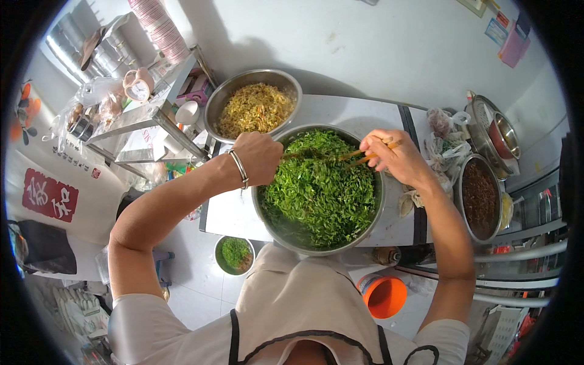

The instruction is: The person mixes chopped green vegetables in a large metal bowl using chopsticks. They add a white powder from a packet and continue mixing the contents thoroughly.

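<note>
Bright leaf green, streaked with paler stems, colours the loose heap of chopped greens [322,204] in the wide silver-grey round steel bowl [260,210] at the bench's near edge. The slim wooden chopsticks [364,160] are yellow-tan. Toward the far left corner, a second round silver-grey metal bowl [292,97] holds mottled yellow-brown chopped food [257,108]. The flat bench [234,213] is white, with a black strip [420,225] crossing near its right side; beyond that, a silver-grey basin [459,204] holds reddish-brown food [480,194]. Below the near edge are a vivid orange round bucket [389,298] and a beige cloth apron [298,292] with black trim.
</note>
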Action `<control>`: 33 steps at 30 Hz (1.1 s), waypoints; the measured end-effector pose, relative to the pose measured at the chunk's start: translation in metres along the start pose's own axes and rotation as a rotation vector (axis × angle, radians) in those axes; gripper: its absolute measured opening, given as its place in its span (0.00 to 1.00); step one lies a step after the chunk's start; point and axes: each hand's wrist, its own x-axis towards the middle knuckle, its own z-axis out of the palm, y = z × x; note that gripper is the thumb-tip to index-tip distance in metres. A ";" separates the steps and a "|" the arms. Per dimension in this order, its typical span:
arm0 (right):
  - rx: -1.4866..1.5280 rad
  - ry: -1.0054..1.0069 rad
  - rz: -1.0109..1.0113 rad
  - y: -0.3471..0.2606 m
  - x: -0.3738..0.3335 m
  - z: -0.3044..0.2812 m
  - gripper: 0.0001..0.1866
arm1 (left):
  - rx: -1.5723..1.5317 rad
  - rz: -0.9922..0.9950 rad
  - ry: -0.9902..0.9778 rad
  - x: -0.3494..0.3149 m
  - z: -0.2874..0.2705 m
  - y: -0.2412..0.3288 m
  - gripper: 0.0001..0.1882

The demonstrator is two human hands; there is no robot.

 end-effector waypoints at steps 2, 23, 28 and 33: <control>-0.193 -0.016 -0.008 0.011 -0.003 -0.011 0.16 | 0.038 -0.026 -0.036 0.007 0.006 -0.006 0.08; 0.751 0.307 0.479 0.164 -0.059 0.122 0.15 | -0.858 0.004 -0.530 0.032 0.198 -0.013 0.09; 0.655 0.362 0.368 0.155 -0.049 0.112 0.15 | -1.090 -0.159 -0.505 0.030 0.185 0.013 0.10; 0.321 0.166 0.219 0.089 -0.021 0.059 0.16 | -0.890 0.068 -0.267 0.036 0.139 0.000 0.14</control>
